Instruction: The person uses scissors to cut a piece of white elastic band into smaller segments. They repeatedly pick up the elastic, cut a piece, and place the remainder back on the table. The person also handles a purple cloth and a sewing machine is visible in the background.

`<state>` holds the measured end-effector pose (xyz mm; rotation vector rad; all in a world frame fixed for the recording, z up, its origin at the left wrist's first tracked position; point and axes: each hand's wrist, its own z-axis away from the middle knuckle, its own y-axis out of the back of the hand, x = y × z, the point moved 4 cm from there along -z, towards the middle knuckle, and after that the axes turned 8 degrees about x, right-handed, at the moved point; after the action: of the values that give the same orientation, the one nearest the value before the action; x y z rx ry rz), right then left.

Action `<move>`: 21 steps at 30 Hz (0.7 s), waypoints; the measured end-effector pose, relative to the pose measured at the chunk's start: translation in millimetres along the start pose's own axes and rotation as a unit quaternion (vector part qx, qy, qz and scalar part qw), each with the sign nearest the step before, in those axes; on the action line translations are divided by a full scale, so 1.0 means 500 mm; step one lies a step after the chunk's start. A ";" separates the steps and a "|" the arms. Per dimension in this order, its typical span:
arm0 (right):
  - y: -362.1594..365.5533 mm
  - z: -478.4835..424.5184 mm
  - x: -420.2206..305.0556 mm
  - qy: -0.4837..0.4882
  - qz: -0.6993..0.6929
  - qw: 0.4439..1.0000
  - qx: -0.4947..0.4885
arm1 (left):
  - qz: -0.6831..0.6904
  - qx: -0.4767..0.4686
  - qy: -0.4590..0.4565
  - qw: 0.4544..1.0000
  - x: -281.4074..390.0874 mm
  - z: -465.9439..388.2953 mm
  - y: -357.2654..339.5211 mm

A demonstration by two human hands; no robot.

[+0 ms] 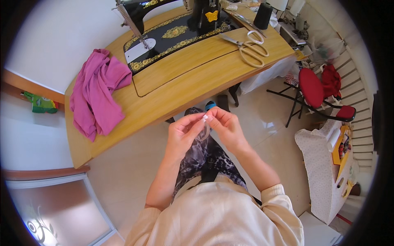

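My left hand (181,135) and my right hand (227,128) meet in front of my lap, fingertips nearly touching. Between them they pinch a small white piece (205,118), perhaps the bunched end of a strip. A narrow pale loop of band (207,132) hangs just below the fingers; its material is too small to tell. Beyond my hands stands a wooden sewing table (172,106). On it a black sewing machine (172,32) with gold floral decoration is set into the top. A crumpled pink cloth (98,95) drapes over the table's left part.
Scissors with wrapped handles (246,47) lie at the table's right, near a black thread cone (263,16) and metal shears (246,20). A red-seated folding chair (311,87) stands to the right. Nearer on that side is a cloth-covered surface (315,163) with a yellow box (337,156).
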<state>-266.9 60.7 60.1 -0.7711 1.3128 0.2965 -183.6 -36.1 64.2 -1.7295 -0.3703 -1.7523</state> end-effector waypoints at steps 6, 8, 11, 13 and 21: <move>-0.005 0.004 -0.045 0.245 0.226 0.943 0.022 | 0.051 0.017 0.032 0.998 -0.028 -0.003 0.008; -0.002 -0.011 -0.065 0.296 0.266 0.917 -0.008 | 0.075 0.021 0.013 0.997 -0.030 -0.002 0.011; 0.081 -0.096 -0.117 0.393 0.373 0.829 0.142 | 0.098 0.021 -0.014 0.995 -0.014 -0.005 0.020; 0.148 -0.171 -0.179 0.473 0.447 0.715 0.254 | 0.104 0.015 -0.017 0.994 -0.002 -0.009 0.015; 0.239 -0.303 -0.177 0.362 0.636 0.665 0.149 | 0.099 0.002 0.001 0.995 0.003 -0.011 -0.014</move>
<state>-476.2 67.3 94.3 0.5605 2.4619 0.9051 -192.3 -34.7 66.6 -1.6985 -0.1940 -1.6107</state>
